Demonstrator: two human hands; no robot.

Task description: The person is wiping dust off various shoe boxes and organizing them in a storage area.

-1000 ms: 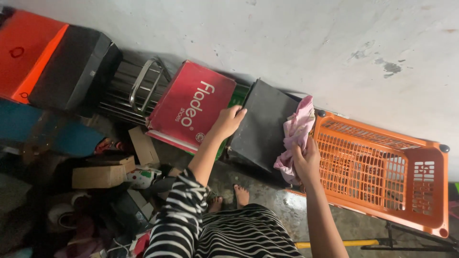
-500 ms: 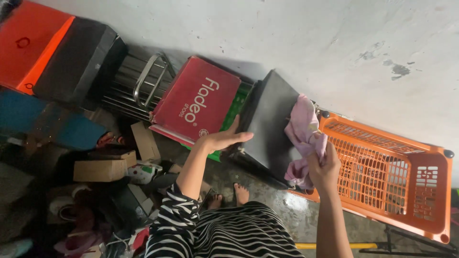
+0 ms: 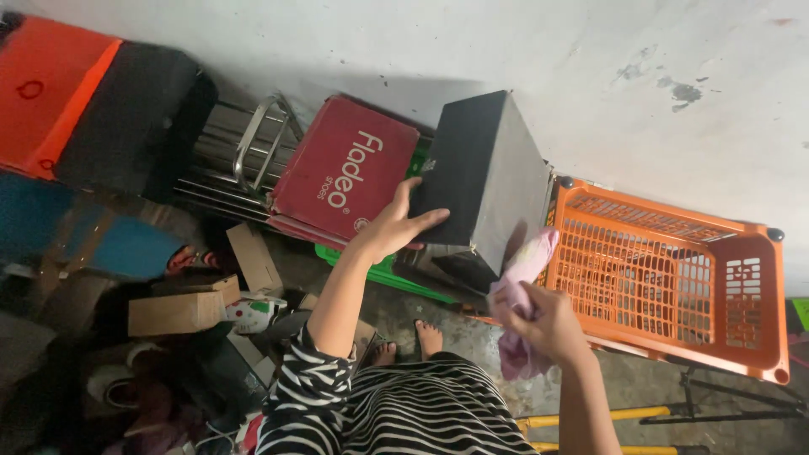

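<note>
My left hand (image 3: 394,227) grips the left side of a black box (image 3: 484,181) and holds it raised and tilted in front of the white wall. My right hand (image 3: 539,324) is closed on a pink cloth (image 3: 524,278) that touches the lower right side of the box. The striped sleeve of my left arm (image 3: 303,383) and my striped clothing fill the bottom centre.
An orange plastic basket (image 3: 674,278) lies to the right. A red shoe box (image 3: 345,173), a metal rack (image 3: 240,156), a green crate edge (image 3: 383,274), orange and black cases (image 3: 84,101) and cardboard boxes (image 3: 177,312) crowd the left. My bare feet (image 3: 430,337) stand on the concrete floor.
My left hand has lifted the black box up off the pile and tilted it. My right hand with the pink cloth dropped lower, against the box's lower side.
</note>
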